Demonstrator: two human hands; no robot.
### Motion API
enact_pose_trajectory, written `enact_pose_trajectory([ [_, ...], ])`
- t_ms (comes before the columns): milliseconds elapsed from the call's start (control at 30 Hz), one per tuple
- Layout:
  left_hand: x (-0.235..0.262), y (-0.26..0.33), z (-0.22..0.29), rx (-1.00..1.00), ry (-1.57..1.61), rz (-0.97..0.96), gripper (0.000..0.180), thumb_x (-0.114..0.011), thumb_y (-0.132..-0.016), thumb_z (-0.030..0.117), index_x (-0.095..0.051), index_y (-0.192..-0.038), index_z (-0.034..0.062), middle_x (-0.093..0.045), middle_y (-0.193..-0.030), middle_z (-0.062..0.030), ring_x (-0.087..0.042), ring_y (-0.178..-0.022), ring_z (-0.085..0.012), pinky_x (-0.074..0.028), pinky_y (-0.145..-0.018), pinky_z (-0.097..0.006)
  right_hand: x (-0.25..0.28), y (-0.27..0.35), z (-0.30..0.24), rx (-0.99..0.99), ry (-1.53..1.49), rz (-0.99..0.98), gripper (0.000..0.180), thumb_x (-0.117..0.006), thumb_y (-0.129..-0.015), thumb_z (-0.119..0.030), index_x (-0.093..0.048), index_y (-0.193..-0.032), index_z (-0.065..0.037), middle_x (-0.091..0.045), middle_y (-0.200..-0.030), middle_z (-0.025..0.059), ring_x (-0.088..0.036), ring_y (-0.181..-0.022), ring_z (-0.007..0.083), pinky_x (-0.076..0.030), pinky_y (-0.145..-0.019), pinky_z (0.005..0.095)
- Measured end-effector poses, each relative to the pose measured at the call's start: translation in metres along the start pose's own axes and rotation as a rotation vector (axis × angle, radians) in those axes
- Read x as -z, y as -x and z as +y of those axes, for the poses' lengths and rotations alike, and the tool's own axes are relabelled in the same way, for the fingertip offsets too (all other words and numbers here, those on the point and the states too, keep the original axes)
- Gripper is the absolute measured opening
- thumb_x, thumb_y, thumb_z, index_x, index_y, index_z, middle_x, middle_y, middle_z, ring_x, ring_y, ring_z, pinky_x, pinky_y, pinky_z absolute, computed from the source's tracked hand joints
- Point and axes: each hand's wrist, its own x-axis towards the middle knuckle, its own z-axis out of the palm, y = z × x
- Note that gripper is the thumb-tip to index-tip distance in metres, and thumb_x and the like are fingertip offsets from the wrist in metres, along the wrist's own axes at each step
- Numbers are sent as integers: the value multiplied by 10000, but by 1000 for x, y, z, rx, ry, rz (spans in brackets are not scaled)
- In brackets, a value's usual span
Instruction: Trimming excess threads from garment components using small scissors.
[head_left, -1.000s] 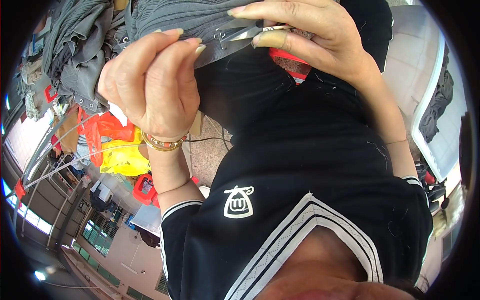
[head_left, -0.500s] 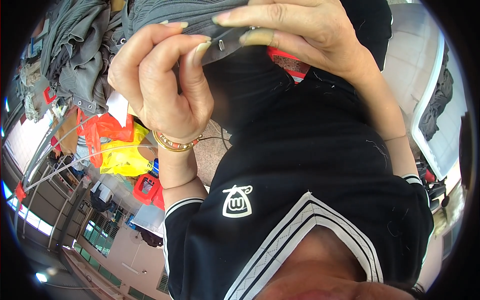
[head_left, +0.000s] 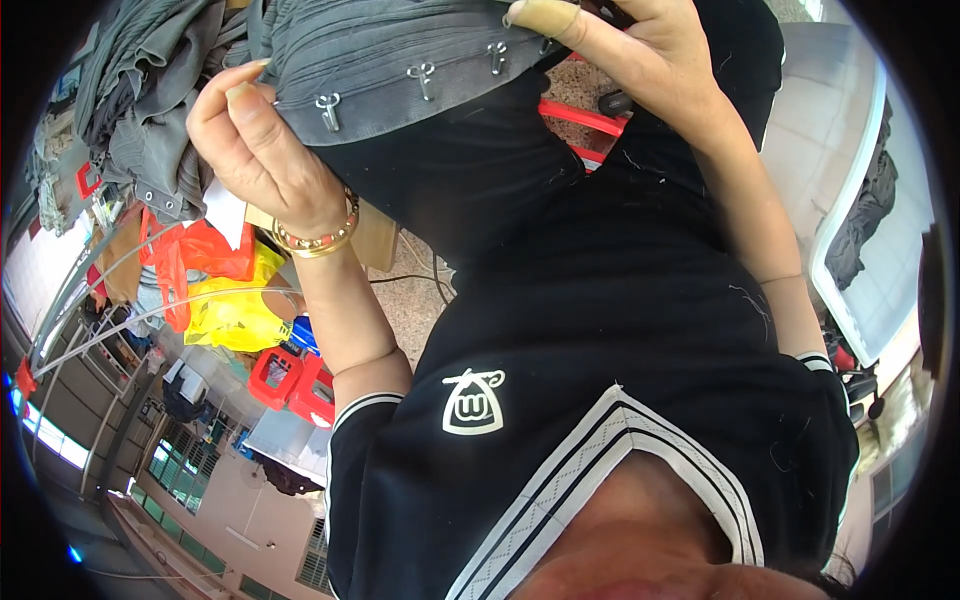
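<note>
A grey garment (head_left: 400, 50) with a row of metal hooks (head_left: 425, 75) along its band is stretched across the top of the view. My left hand (head_left: 265, 150), with a beaded gold bracelet on the wrist, grips the band's left end beside the first hook (head_left: 328, 108). My right hand (head_left: 620, 50) pinches the band's right end, and its thumb wears a tan finger guard. Both hands hold the cloth up in front of my black top (head_left: 600, 330). The rest of the garment runs out of frame above.
A heap of grey garments (head_left: 130, 110) lies at the upper left. Below it are red and yellow plastic bags (head_left: 215, 290) and red stools (head_left: 290, 375). A red basket edge (head_left: 590, 115) shows behind the cloth. A white table rim (head_left: 850, 230) with dark cloth (head_left: 870, 210) stands at the right.
My hands have moved apart from a close pinch, drawing the grey band out flat. Several metal hooks along it have come into view.
</note>
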Motion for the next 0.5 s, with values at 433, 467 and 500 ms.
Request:
enact_pose_trajectory([
  [433, 25, 33, -47, 111, -328, -98, 121, -587, -993, 148, -645, -1026, 47, -680, -876, -112, -655, -706, -221, -507, -646, -295, -9, -20, -35, -75, 79, -92, 354, -743, -830, -20, -673, -1175, 15, -574, -829, 29, -514, -729, 101, -394, -659, 219],
  [467, 25, 31, -41, 140, -327, -138, 119, -594, -989, 148, -645, -1024, 46, -683, -873, -116, -655, -697, -228, -507, -636, -305, -11, -20, -36, -82, 97, -78, 356, -744, -826, -14, -673, -1174, 17, -576, -832, 33, -514, -727, 101, -393, -657, 218],
  [500, 26, 27, -34, 219, -322, -169, 110, -621, -969, 135, -653, -1022, 45, -665, -863, -102, -640, -718, -211, -498, -659, -299, -12, -20, -39, -89, 116, -63, 359, -744, -822, -9, -673, -1172, 19, -579, -834, 37, -514, -726, 101, -392, -656, 216],
])
